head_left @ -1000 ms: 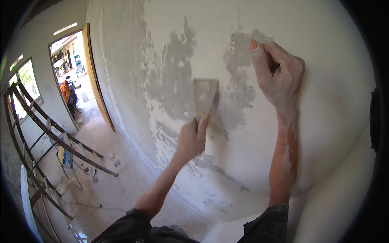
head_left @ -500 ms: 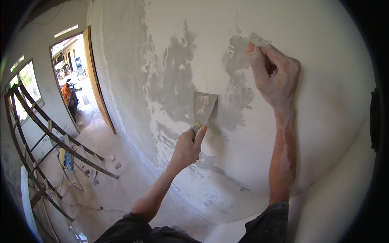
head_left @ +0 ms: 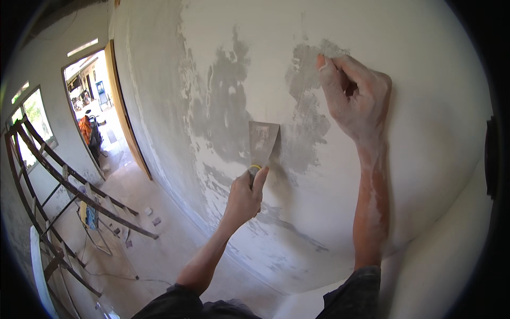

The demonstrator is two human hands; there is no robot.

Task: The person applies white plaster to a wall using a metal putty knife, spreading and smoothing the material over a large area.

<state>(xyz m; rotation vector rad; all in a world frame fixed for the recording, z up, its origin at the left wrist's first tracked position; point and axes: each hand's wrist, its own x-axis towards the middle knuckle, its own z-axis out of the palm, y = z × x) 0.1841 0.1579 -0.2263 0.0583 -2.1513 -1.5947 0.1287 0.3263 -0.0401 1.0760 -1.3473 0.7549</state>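
My left hand (head_left: 244,199) grips a putty knife (head_left: 264,141) with a grey metal blade and a yellow band at the handle, its blade upright against the plastered wall (head_left: 419,58). A grey unfinished patch (head_left: 226,95) lies left of the blade, with a second grey patch (head_left: 300,74) higher to the right. My right hand (head_left: 357,94) is curled with thumb and fingertips drawn together beside that upper patch, against or very close to the wall; I cannot make out what it holds, if anything. Pale white dust or plaster coats this hand and forearm.
Dark ladder-like frames (head_left: 69,181) lean at the left, by a window (head_left: 34,117). An open doorway (head_left: 94,101) with a wooden door (head_left: 122,106) shows a motorbike (head_left: 94,138) outside. The floor (head_left: 175,239) holds debris and a cable.
My left hand and the putty knife have moved down the wall and slightly left. My right hand has shifted a little left, still curled.
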